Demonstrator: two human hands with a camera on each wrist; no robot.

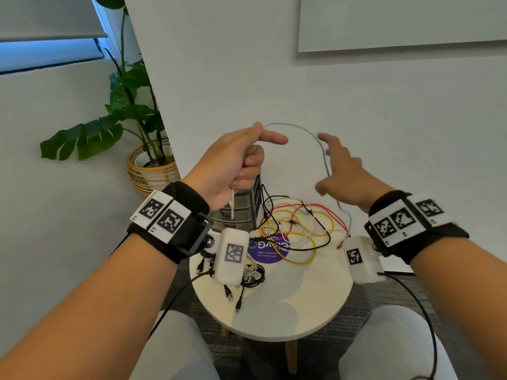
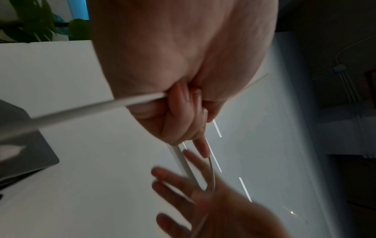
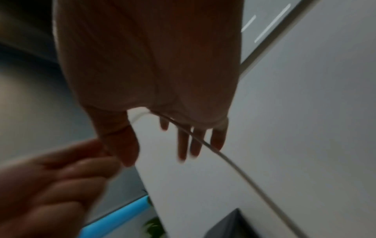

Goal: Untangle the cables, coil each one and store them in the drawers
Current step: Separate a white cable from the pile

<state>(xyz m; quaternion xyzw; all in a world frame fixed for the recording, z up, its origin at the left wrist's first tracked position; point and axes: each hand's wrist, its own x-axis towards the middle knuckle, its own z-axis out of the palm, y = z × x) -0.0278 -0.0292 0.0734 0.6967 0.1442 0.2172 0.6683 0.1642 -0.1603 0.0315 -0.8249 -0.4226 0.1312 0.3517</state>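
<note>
My left hand [image 1: 247,157] is raised above the table and grips a white cable [image 1: 301,128], fingers curled round it [image 2: 179,112]. The cable's short end hangs below the fist. The rest arcs rightward over to my right hand [image 1: 337,165], which is open with fingers spread; the cable [image 3: 234,162] lies across its palm and fingers, then drops to the table. A tangle of red, yellow, black and white cables [image 1: 296,226] lies on the round white table [image 1: 288,305]. A small grey drawer unit [image 1: 238,212] stands at the table's back left, partly hidden by my left hand.
A bundle of black and white cables [image 1: 253,272] with loose USB plugs lies at the table's front left. A purple sticker [image 1: 267,249] sits mid-table. A potted plant [image 1: 131,105] in a wicker basket stands on the floor to the left. A white wall is close behind.
</note>
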